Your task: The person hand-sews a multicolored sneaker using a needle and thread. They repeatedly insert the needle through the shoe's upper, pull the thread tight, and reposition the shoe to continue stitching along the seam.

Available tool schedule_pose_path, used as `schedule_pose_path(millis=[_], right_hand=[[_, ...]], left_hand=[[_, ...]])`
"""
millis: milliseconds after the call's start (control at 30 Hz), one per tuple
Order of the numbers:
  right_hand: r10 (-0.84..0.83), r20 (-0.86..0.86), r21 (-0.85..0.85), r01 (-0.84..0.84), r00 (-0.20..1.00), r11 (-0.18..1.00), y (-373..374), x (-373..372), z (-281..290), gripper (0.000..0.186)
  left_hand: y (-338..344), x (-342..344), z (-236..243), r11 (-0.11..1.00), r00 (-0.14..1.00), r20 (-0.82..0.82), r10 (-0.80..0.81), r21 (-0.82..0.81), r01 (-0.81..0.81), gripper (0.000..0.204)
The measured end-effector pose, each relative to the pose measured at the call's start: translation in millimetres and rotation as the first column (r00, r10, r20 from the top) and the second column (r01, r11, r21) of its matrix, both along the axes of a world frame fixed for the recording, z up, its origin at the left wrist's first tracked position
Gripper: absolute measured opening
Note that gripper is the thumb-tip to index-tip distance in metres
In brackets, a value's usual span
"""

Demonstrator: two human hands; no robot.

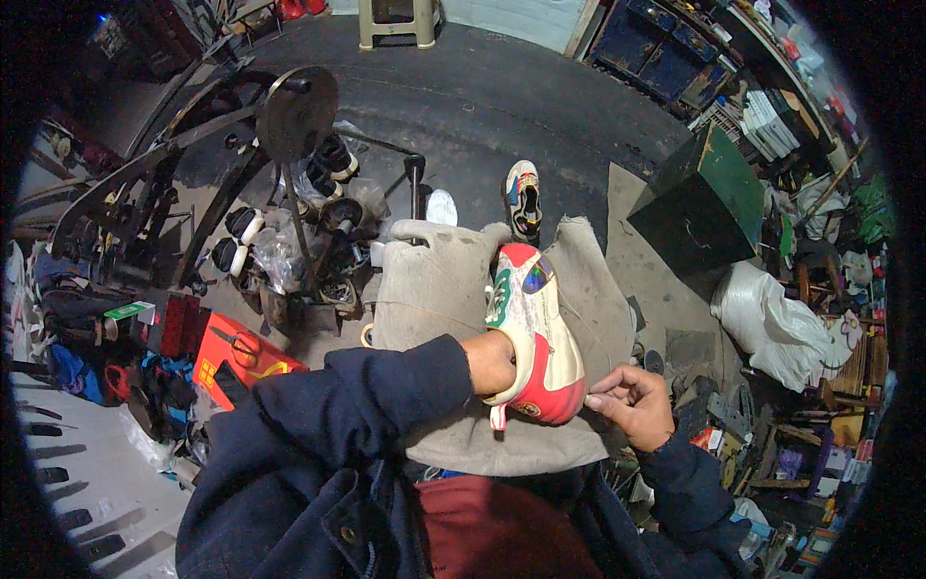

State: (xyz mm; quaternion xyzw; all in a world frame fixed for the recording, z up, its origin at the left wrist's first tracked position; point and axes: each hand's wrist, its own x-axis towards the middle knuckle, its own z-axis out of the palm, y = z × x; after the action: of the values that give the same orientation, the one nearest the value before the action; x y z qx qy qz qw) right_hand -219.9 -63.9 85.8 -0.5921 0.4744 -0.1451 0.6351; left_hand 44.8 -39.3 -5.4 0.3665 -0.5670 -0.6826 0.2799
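A cream sneaker with red and green panels lies on its side across my lap, toe pointing away. My left hand reaches into its opening and holds it from inside; the fingers are hidden there. Beside the red heel, my right hand is closed in a pinch, thumb against forefinger. Whatever sits between those fingertips, if anything, is too small to make out. Under the shoe a grey cloth covers my thighs. Past my knees stands a second sneaker on the dark floor, its opening facing up.
At the left stands a black metal machine with a round wheel, shoes and plastic bags around it. A red box with scissors lies nearer. On the right are a dark green box, a white sack and cluttered shelves. A stool stands far off.
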Motion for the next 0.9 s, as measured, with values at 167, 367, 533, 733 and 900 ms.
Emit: schedule_pose_path(millis=[167,367,533,733,900], right_hand=[[0.077,-0.086,-0.153,-0.09,0.993,0.984,0.2,-3.9,1.8,0.01],[0.153,-0.151,-0.213,-0.184,0.977,0.96,-3.9,-2.9,12.3,0.011],[0.146,-0.046,0.211,-0.133,0.988,0.968,-12.6,-7.1,17.3,0.014],[0.143,0.106,0.47,-0.176,0.984,0.865,-11.3,-11.2,5.0,0.016],[0.143,-0.044,0.166,-0.133,0.989,0.977,2.9,-7.8,7.1,0.013]], left_hand=[[0.6,-2.0,4.9,0.996,0.999,-0.039,-0.013,-0.089,0.01,0.034],[6.0,-0.6,9.5,0.996,0.996,-0.01,0.091,0.026,-0.091,0.034],[16.7,9.8,16.5,0.939,0.956,-0.257,0.144,0.34,-0.05,0.026],[40.2,20.8,38.0,0.876,0.831,-0.488,0.265,0.483,0.004,0.027],[50.4,1.0,54.0,0.935,0.931,-0.258,0.257,0.311,-0.172,0.047]])
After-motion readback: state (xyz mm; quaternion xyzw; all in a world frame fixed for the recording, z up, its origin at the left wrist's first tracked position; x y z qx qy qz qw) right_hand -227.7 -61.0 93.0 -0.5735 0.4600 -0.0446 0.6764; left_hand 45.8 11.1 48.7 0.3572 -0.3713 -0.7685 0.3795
